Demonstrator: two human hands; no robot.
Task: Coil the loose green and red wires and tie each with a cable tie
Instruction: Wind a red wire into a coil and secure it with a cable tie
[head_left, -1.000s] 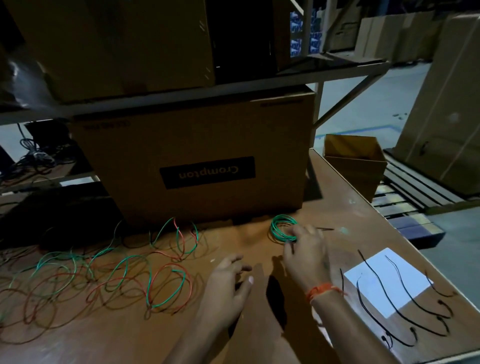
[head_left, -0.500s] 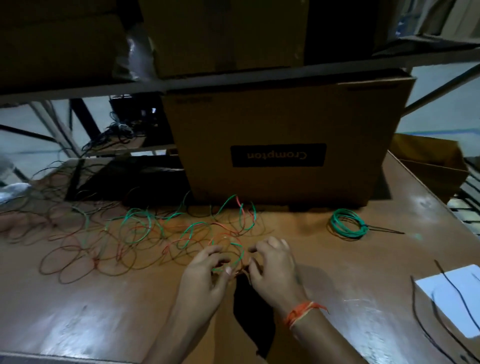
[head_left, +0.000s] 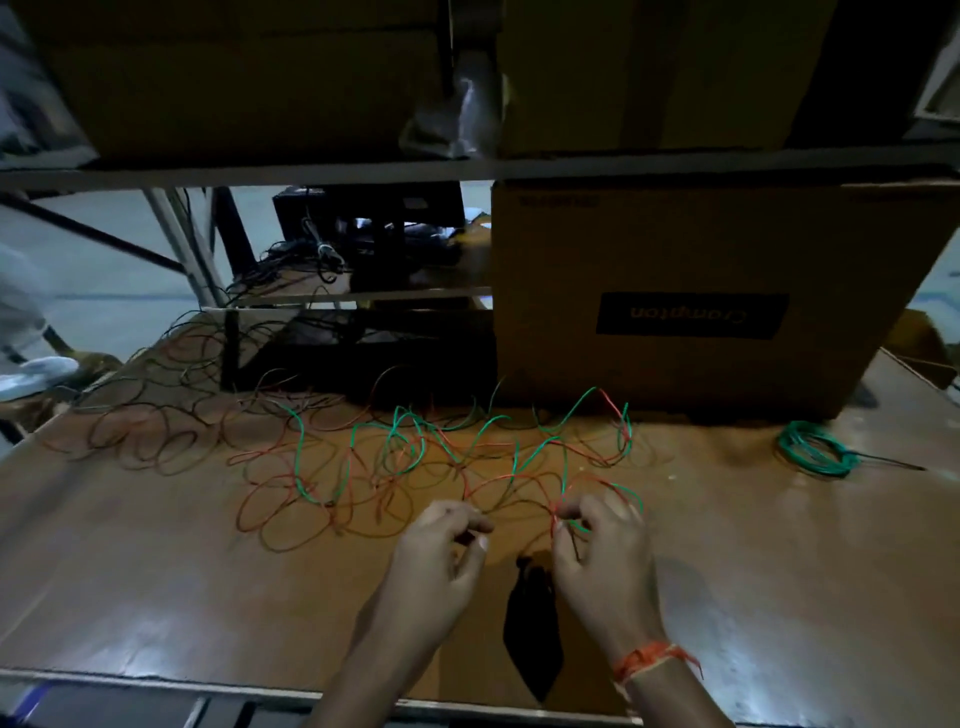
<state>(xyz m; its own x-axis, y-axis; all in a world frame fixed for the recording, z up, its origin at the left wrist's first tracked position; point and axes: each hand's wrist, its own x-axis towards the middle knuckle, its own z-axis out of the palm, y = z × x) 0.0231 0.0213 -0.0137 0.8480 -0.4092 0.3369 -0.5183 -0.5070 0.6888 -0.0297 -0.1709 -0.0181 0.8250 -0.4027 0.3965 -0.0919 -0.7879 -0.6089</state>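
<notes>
Dim workshop, brown wooden table (head_left: 156, 571) under a shelf: you work at the near edge of the tangle.

Your right hand (head_left: 602, 561) pinches a red-and-green wire (head_left: 597, 486); your left hand (head_left: 441, 556) curls on a thin strand, though the dim light leaves that grip unclear. Loose green and red wires (head_left: 405, 457) sprawl in front of the Crompton cardboard box (head_left: 696, 291). To the box's right lies a coiled green wire (head_left: 813, 456).
</notes>
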